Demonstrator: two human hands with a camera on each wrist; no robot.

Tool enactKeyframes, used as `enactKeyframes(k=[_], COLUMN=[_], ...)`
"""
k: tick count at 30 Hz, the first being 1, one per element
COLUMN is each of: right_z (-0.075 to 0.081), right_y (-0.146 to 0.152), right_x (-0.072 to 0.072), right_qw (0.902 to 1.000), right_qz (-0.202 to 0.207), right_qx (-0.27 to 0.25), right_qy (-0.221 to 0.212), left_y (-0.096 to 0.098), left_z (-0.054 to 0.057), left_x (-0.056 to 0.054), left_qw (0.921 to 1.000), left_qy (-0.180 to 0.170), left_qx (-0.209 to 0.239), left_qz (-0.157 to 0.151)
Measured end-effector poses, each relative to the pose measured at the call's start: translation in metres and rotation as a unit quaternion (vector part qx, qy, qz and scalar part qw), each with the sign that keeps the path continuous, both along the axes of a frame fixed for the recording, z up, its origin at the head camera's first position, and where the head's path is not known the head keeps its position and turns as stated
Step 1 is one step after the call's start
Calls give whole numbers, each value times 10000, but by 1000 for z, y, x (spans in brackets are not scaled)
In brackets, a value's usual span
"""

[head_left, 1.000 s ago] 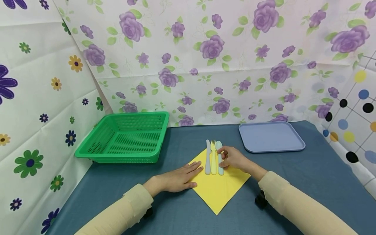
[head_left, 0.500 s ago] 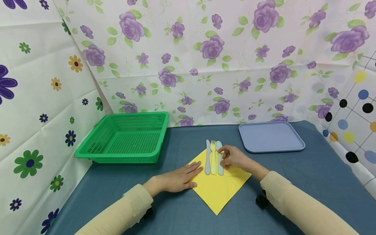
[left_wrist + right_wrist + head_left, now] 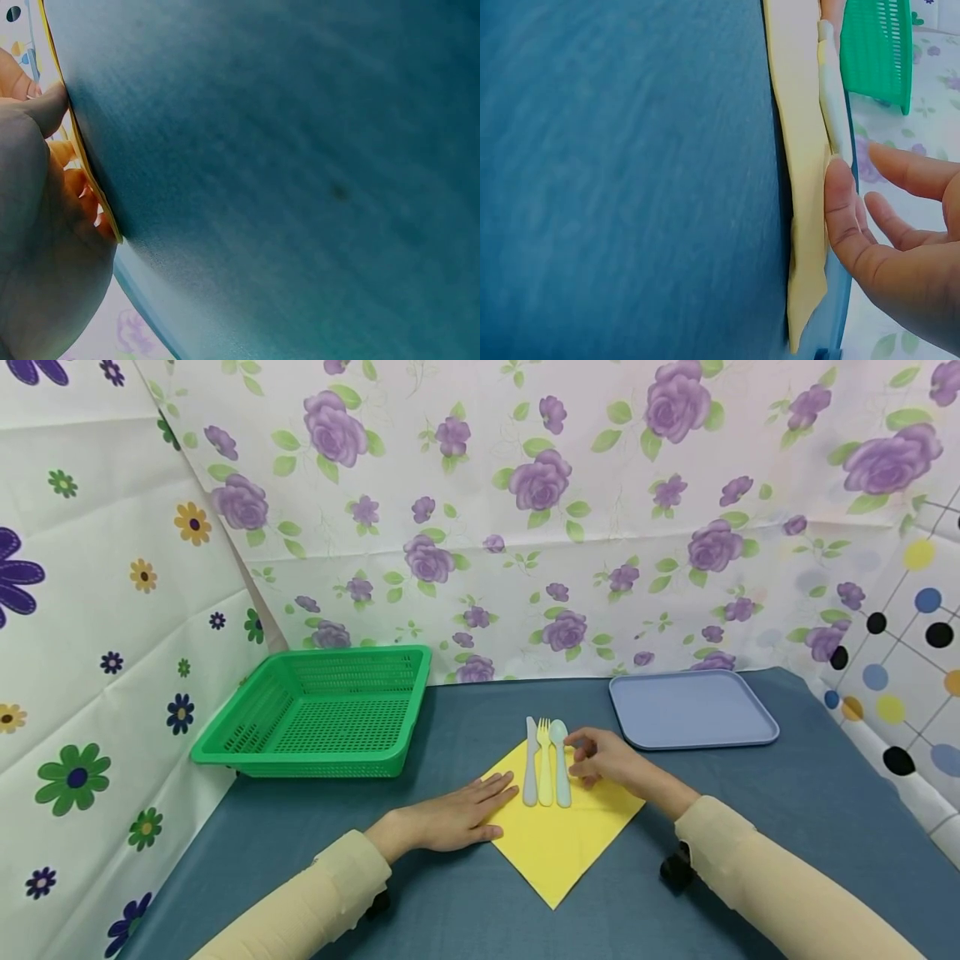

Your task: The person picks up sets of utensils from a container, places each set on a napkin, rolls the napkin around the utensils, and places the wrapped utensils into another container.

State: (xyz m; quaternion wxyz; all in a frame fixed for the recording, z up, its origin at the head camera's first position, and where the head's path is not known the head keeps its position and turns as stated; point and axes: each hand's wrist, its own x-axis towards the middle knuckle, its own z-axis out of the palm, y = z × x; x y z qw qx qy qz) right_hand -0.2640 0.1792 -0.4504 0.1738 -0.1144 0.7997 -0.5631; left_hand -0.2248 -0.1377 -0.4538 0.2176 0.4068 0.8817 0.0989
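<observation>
A yellow napkin (image 3: 553, 858) lies with one corner toward me on the blue tablecloth. Side by side on it are a grey knife (image 3: 530, 772), a pale yellow fork (image 3: 545, 774) and a mint spoon (image 3: 562, 770). My left hand (image 3: 459, 817) rests flat on the napkin's left corner, fingers spread; the left wrist view has that hand (image 3: 56, 217) at its left edge. Just right of the spoon, my right hand (image 3: 611, 762) has its fingers loosely bent. In the right wrist view, that hand's thumb and fingers (image 3: 911, 169) stand apart, the thumb close to the napkin (image 3: 799, 142).
A green basket (image 3: 300, 758) with perforated walls sits at the back left. Toward the back right lies a blue-grey tray (image 3: 693, 710). Flowered cloths hang behind and on the left, a dotted cloth on the right.
My right hand has let go of the spoon and shifted slightly right, uncovering its handle. The left hand and the cutlery stay where they were.
</observation>
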Motion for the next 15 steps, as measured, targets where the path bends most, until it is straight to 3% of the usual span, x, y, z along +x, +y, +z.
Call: enactKeyframes(k=[15], right_z=[5], right_y=[20], right_x=[0], right_qw=[9998], right_qz=[120], right_qx=[138], right_qy=[11], left_y=[0], left_z=[2], left_x=[0], left_qw=[10000], left_qy=[-10], left_qx=[70], left_qz=[-28])
